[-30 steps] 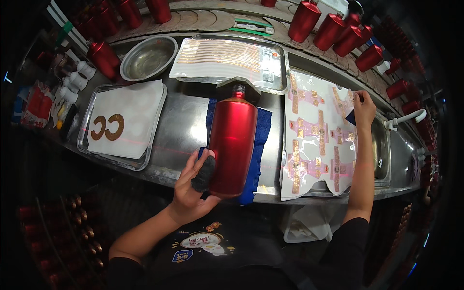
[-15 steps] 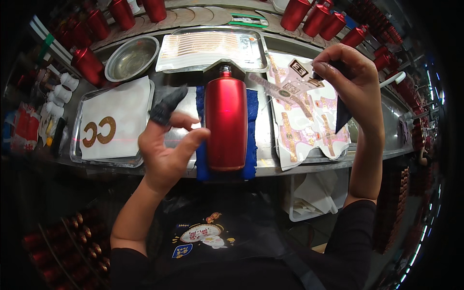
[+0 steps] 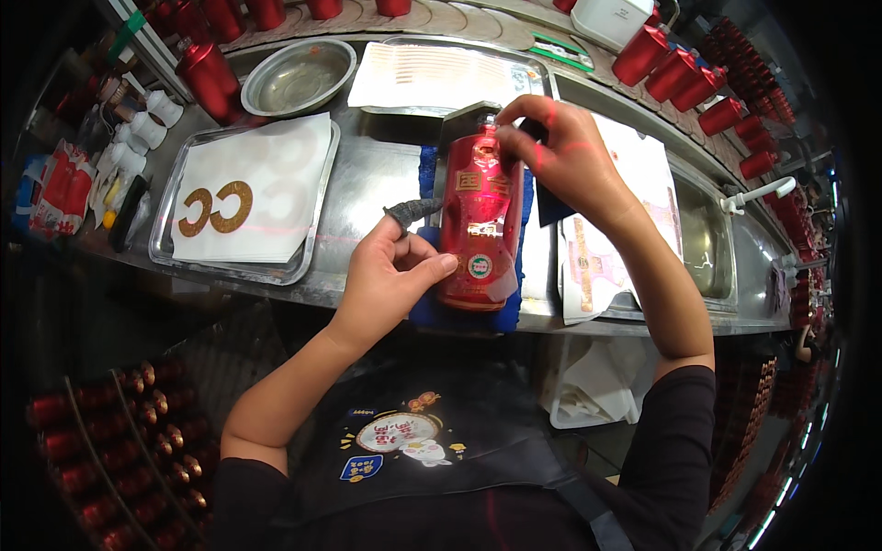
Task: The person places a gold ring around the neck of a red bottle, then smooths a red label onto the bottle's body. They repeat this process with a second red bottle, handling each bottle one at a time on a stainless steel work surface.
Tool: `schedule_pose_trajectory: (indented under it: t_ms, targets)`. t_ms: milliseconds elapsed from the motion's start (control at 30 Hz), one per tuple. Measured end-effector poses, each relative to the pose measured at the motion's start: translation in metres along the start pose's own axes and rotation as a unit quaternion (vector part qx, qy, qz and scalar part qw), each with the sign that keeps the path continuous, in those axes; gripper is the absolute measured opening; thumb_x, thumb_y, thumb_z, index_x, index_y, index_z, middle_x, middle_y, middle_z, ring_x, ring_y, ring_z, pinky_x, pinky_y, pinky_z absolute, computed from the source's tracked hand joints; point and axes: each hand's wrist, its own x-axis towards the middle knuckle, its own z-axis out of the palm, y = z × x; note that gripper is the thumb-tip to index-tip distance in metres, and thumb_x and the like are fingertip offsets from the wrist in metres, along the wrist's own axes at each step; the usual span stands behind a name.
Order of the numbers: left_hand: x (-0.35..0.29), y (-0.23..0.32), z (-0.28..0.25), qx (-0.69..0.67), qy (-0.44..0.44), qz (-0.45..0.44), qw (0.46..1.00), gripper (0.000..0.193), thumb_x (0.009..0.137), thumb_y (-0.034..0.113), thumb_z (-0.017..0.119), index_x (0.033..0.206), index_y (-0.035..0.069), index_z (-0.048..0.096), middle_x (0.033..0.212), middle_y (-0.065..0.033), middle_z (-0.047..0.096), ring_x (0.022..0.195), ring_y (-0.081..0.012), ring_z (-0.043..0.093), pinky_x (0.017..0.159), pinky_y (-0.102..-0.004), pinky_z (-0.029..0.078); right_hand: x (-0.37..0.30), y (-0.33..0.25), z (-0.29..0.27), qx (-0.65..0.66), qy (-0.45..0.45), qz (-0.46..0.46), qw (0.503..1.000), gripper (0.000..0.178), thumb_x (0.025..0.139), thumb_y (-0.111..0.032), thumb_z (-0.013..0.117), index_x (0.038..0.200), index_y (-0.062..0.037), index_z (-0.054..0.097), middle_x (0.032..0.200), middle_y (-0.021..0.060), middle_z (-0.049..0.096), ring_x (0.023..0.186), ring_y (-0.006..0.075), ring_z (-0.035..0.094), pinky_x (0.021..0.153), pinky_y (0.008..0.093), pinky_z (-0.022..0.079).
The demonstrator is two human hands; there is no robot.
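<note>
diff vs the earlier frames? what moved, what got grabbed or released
The right hand came off the label sheets and carried a clear label over onto the red bottle, now pressing it on. The left hand went from gripping the bottle's base to steadying its side. The bottle stayed lying on the blue cloth; the trays are unmoved.

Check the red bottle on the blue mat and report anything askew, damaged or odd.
Nothing looks damaged or spilled. The red bottle lies on its side on the blue mat, a clear film with gold and round labels draped over it. The film's lower corner hangs loose near the left hand; the right hand presses its top.
</note>
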Motion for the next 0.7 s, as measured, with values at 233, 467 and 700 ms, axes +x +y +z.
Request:
schedule_pose_trajectory:
  t_ms: [233, 467, 700]
  targets:
    - [0.007, -0.020, -0.016, 0.012, -0.010, 0.000, 1.000, 0.050, 0.089, 0.012, 0.079, 0.131, 0.000, 0.054, 0.082, 0.0013, 0.067, 0.072, -0.0017, 0.057, 0.065, -0.0199, 0.046, -0.089, -0.021, 0.016, -0.024, -0.009, 0.049, 0.998, 0.073, 0.081, -0.036, 0.081, 0.138, -0.0012, 0.050, 0.113, 0.0201, 0.064, 0.102, 0.0330, 0.066, 0.088, 0.0415, 0.053]
    - [0.007, -0.012, -0.017, 0.374, 0.117, 0.133, 0.910, 0.072, 0.089, 0.009, 0.075, 0.151, -0.001, 0.040, 0.128, -0.0161, 0.063, 0.112, -0.0239, 0.063, 0.093, -0.0365, 0.050, -0.123, -0.009, 0.017, 0.157, 0.081, 0.223, 0.959, 0.062, 0.075, 0.004, 0.058, 0.136, -0.0057, 0.059, 0.115, 0.0096, 0.061, 0.059, 0.0053, 0.046, 0.055, 0.0220, 0.041]
    - [0.023, -0.018, -0.013, 0.432, -0.112, 0.312, 0.839, 0.081, 0.096, 0.041, 0.066, 0.161, 0.014, 0.027, 0.165, -0.0112, 0.033, 0.158, -0.0332, 0.014, 0.120, -0.0654, 0.001, -0.113, -0.009, 0.031, -0.146, -0.012, -0.022, 0.989, 0.069, 0.082, -0.033, 0.081, 0.146, -0.0330, 0.057, 0.120, 0.0243, 0.061, 0.083, 0.0353, 0.059, 0.070, 0.0407, 0.056]
